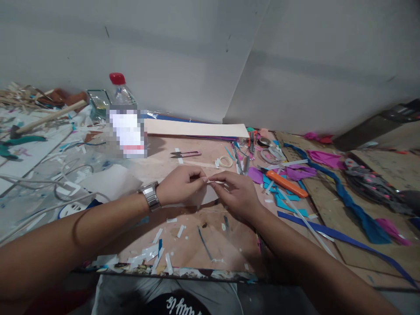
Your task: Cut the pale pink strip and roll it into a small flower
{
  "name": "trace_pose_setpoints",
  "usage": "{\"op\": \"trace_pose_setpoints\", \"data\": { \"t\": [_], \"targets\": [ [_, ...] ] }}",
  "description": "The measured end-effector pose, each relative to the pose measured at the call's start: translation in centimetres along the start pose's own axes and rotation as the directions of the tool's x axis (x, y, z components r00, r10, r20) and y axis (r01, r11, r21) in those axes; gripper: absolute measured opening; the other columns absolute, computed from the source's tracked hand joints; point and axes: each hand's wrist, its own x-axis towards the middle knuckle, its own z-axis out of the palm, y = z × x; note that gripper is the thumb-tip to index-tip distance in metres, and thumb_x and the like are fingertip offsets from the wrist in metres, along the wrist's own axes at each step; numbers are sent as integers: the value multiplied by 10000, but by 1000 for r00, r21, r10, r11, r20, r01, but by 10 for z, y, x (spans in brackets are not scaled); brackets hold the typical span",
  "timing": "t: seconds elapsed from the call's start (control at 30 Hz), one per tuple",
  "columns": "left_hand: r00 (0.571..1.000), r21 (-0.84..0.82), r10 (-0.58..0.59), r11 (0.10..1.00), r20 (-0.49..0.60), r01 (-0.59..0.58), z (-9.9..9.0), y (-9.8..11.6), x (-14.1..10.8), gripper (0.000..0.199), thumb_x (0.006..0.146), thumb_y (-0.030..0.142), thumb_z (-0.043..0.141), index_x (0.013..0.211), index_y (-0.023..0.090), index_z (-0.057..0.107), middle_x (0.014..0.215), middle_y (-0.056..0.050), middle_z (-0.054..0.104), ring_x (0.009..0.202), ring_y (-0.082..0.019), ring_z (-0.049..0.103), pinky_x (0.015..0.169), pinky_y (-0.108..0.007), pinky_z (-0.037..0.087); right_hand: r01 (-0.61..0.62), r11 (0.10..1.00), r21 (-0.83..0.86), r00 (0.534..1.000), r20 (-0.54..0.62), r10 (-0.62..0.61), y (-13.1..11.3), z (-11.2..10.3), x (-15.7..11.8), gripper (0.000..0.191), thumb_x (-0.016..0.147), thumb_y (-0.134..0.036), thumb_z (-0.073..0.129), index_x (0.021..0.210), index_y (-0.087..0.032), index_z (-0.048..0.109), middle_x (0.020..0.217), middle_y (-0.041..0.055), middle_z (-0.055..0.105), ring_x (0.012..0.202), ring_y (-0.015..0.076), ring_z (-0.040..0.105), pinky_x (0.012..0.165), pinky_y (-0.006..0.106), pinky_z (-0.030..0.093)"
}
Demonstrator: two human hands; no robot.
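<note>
Black lettered cloth (pixel 183 305) showing near, your left hand (pixel 180 184) and right hand (pixel 239 194) pinching a small pale piece (pixel 209 181), snips (pixel 187 154) lying far, orange cutter (pixel 286 183) resting at right

Back: smooth pale grey wall panel (pixel 164 48), meets second pale grey panel (pixel 321 57) at slanted seam (pixel 248 54). Few short dark marks; broad darker bands cross both panels. Flat-topped pinkish-tan worktable (pixel 234 247) set near wall, front edge dark, worn. Flat brown board (pixel 328 206) on table's right side. Light soft, dull, uneven.
</note>
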Motion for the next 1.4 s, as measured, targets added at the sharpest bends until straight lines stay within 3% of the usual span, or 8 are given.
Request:
{"op": "trace_pose_setpoints", "data": {
  "t": [0.2, 0.57, 1.07, 1.27, 1.4],
  "targets": [
    [1000, 49, 22, 999, -10, -22, 1, 4, -1, 225, 939, 297, 551, 831, 175, 706, 783, -6, 707, 743, -162, 617, 684, -267, 444, -9, 1000, -6, 1000, 10, 9, -1, 0, 0, 149, 937, -236, 649, 1012, -245, 778, 941, 33, 806, 857, 203, 749, 813, 314, 559],
    [995, 288, 76, 956, -59, -56, 4, 8, -6, 267, 977, 350, 516, 868, 189, 699, 813, -26, 735, 767, -191, 646, 716, -301, 429, -48, 999, 21, 999, -17, 48, -3, 1, 0, 111, 924, -229, 666, 964, -230, 769, 928, 29, 799, 846, 200, 736, 794, 306, 544],
    [991, 246, 100, 966, -89, -75, 7, 6, -7, 227, 983, 320, 529, 894, 189, 691, 827, -20, 733, 762, -181, 643, 708, -295, 443, -40, 999, 29, 998, -38, 41, -2, 2, 1, 90, 924, -239, 670, 962, -237, 753, 936, 34, 780, 870, 209, 716, 796, 320, 530],
    [989, 327, 97, 943, -111, -56, 9, 8, -6, 252, 997, 336, 517, 900, 194, 702, 852, -31, 747, 784, -194, 657, 709, -306, 429, -167, 981, 101, 984, -40, 172, -8, 2, 2, 91, 912, -268, 673, 895, -217, 746, 880, 35, 767, 819, 209, 698, 777, 319, 522],
    [982, 408, 156, 908, -105, -100, 11, 8, -7, 275, 1015, 359, 500, 909, 198, 696, 856, -30, 749, 799, -205, 653, 759, -335, 417, -264, 950, 168, 963, -6, 269, -13, 2, 3, 120, 891, -283, 661, 873, -201, 746, 859, 26, 757, 811, 204, 684, 774, 320, 516]
  ]
}}
